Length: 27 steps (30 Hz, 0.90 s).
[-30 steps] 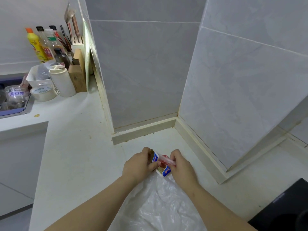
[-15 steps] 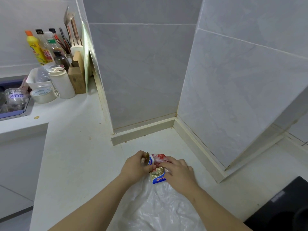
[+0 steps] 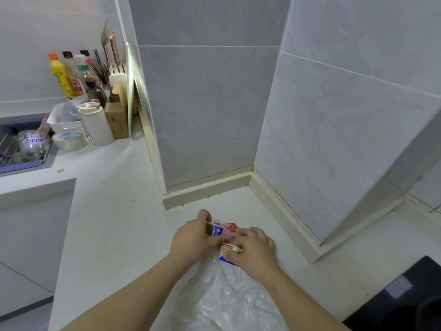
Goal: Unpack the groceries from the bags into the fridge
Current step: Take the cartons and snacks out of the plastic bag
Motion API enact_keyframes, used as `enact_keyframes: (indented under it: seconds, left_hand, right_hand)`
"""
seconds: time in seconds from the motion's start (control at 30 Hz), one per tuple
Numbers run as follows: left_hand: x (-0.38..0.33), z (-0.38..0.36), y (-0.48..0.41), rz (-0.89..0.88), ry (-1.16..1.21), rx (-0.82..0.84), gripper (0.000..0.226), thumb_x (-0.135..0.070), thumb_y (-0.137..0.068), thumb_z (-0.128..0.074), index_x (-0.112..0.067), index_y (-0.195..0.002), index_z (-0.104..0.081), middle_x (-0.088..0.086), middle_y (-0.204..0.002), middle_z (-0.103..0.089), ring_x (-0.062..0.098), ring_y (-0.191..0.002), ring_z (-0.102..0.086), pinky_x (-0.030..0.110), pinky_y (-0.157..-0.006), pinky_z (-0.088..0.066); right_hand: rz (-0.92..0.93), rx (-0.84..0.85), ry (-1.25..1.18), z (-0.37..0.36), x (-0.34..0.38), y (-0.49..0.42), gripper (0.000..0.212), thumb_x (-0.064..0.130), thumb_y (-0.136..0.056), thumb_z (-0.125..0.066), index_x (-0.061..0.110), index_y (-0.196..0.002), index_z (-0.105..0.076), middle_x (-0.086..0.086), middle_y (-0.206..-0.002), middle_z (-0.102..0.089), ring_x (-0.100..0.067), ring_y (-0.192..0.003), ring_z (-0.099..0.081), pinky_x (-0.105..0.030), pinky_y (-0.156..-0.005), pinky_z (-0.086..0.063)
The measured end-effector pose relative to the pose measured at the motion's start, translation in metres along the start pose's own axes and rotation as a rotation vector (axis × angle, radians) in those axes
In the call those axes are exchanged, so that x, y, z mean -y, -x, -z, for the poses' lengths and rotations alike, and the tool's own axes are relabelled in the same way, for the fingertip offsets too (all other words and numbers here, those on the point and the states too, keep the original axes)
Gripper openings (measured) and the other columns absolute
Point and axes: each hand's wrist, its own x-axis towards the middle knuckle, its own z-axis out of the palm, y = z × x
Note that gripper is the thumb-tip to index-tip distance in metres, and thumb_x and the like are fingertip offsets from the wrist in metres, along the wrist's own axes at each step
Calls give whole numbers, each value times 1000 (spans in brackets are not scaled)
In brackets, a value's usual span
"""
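Note:
A small blue, red and gold food packet [image 3: 226,237] lies at the mouth of a clear plastic bag [image 3: 229,297] on the white counter. My left hand [image 3: 193,237] pinches the packet's left end, thumb and fingers curled round it. My right hand [image 3: 255,249] grips its right, lower end, with the fingers curled over it. The middle of the packet is partly hidden by my fingers. No fridge is in view.
A tiled pillar [image 3: 202,103] and wall close off the counter just behind the packet. At far left stand bottles [image 3: 64,77], a white jar [image 3: 96,124], a tape roll [image 3: 69,139], a knife block [image 3: 117,70] and a sink [image 3: 21,149]. A black hob [image 3: 405,299] is at lower right.
Both hands have drawn the packet slightly nearer to me. My right hand moved down over its lower end, and the packet is turned so more of its gold and blue side shows.

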Motion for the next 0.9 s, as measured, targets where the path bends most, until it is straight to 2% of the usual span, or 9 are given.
enact_keyframes:
  seconds: [0.07,0.17,0.3,0.4,0.5,0.57,0.63,0.73,0.9]
  left_hand:
    - [0,2,-2,-26,-52,-18,39,-42,-87,-58,-22,-118,-46,-1,-95,-67,16,-80,-57,25,-64,-42]
    - [1,6,-6,-34,83,-67,25,-37,-91,-54,-15,-98,-63,4,-87,-68,22,-81,-59,28,-66,-41]
    - [-6,20,-7,-147,262,-259,22,-33,-89,-58,-28,-68,-61,-6,-75,-58,18,-80,-51,32,-73,-38]
    - [-21,42,4,-57,457,-326,24,-34,-89,-58,-28,-67,-67,-10,-75,-59,15,-83,-52,30,-73,-41]
    - [-34,62,18,35,695,-260,25,-29,-91,-57,-12,-76,-70,-1,-63,-57,14,-63,-49,25,-61,-37]
    - [-35,71,27,67,745,-260,21,-26,-91,-58,-17,-76,-69,4,-69,-62,16,-64,-50,30,-64,-40]
    - [-34,78,40,120,793,-299,20,-25,-91,-58,-25,-74,-67,3,-74,-63,15,-67,-52,29,-66,-43]
    - [-30,87,63,185,1033,-292,18,-18,-92,-58,-18,-76,-66,4,-76,-63,17,-71,-58,22,-64,-51]
    - [-13,95,111,269,1226,-285,7,-7,-90,-59,-11,-85,-62,8,-83,-67,18,-74,-65,21,-61,-56]
  right_hand:
    - [-15,-17,-31,2,2,1,28,48,-86,-57,35,-109,-65,12,-150,-28,-16,-143,-7,-32,-111,-7]
    - [-54,-118,-172,13,10,5,26,48,-85,-59,34,-105,-68,14,-146,-34,-14,-140,-12,-30,-109,-11]
    - [-75,-341,-237,28,20,12,22,44,-86,-61,30,-101,-69,12,-96,-48,-12,-100,-37,-22,-80,-25]
    - [-52,-434,-358,38,31,16,13,32,-88,-59,26,-97,-67,11,-85,-51,-14,-90,-40,-25,-74,-33]
    - [-84,-405,-755,49,44,22,5,16,-87,-59,21,-87,-61,6,-83,-60,-16,-84,-55,-24,-67,-44]
    - [-114,-364,-920,54,51,28,11,10,-85,-57,21,-86,-55,-3,-86,-63,-21,-79,-58,-29,-65,-48]
    - [-106,-331,-1024,56,58,35,20,8,-86,-56,25,-93,-53,-11,-93,-65,-24,-75,-60,-38,-68,-52]
    - [-47,-276,-1163,56,72,51,33,3,-89,-53,29,-108,-53,-11,-93,-64,-17,-63,-62,-30,-59,-55]
    - [-5,-214,-1299,42,98,81,29,-1,-90,-52,24,-104,-58,-4,-102,-60,-23,-72,-64,-28,-57,-56]
